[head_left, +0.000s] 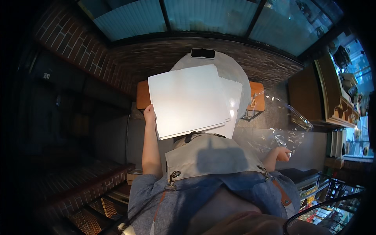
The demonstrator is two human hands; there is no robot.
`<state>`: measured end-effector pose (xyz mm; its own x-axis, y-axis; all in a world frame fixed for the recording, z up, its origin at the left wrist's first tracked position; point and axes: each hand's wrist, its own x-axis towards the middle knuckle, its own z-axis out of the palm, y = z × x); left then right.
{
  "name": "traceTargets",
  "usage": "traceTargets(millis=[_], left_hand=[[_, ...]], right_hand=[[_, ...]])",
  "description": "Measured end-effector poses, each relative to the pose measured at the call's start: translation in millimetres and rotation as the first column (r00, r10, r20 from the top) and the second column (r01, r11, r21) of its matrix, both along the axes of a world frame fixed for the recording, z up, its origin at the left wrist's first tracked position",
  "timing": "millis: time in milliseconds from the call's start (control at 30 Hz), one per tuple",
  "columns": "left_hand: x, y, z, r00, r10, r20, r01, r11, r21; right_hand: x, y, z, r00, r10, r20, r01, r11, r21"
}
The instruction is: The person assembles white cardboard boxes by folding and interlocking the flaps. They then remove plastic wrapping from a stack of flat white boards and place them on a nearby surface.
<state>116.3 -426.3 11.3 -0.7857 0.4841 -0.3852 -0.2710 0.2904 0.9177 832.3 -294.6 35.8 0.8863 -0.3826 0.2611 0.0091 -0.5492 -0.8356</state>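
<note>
Large flat white boards (184, 102) lie in a fanned stack over a round pale table (239, 68), and their near edge reaches my apron. My left hand (149, 114) is closed on the left edge of the top board, with the thumb side showing. Out to the right, away from the table, my right hand (282, 154) grips a crumpled sheet of clear plastic film (280, 135). The film spreads up and away from that hand and catches the light. Another white board (235, 92) with a glossy glare sticks out from under the right side of the stack.
A dark phone (203, 53) lies at the table's far edge. Wooden stools (257, 88) flank the table, one holding a small pale item. A wooden cabinet (307, 94) stands at the right. Brick wall (129, 58) and windows (207, 17) are beyond.
</note>
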Motion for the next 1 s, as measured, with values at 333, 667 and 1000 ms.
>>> traceTargets(millis=[333, 667, 1000], left_hand=[[18.6, -3.5, 9.3, 0.927, -0.206, 0.313, 0.276, 0.940, -0.198], [26.3, -48.3, -12.7, 0.848, -0.239, 0.473, 0.310, 0.947, -0.078], [41.8, -13.4, -22.5, 0.760, -0.284, 0.584, 0.270, 0.956, 0.113]], right_hand=[[-23.6, -69.0, -89.6, 0.674, 0.661, -0.330, -0.708, 0.449, -0.546], [-123.1, -57.1, -124.1, 0.157, 0.479, -0.864, -0.844, -0.389, -0.370], [-241.2, -0.5, -46.5, -0.398, 0.425, -0.813, -0.917, -0.207, 0.341]])
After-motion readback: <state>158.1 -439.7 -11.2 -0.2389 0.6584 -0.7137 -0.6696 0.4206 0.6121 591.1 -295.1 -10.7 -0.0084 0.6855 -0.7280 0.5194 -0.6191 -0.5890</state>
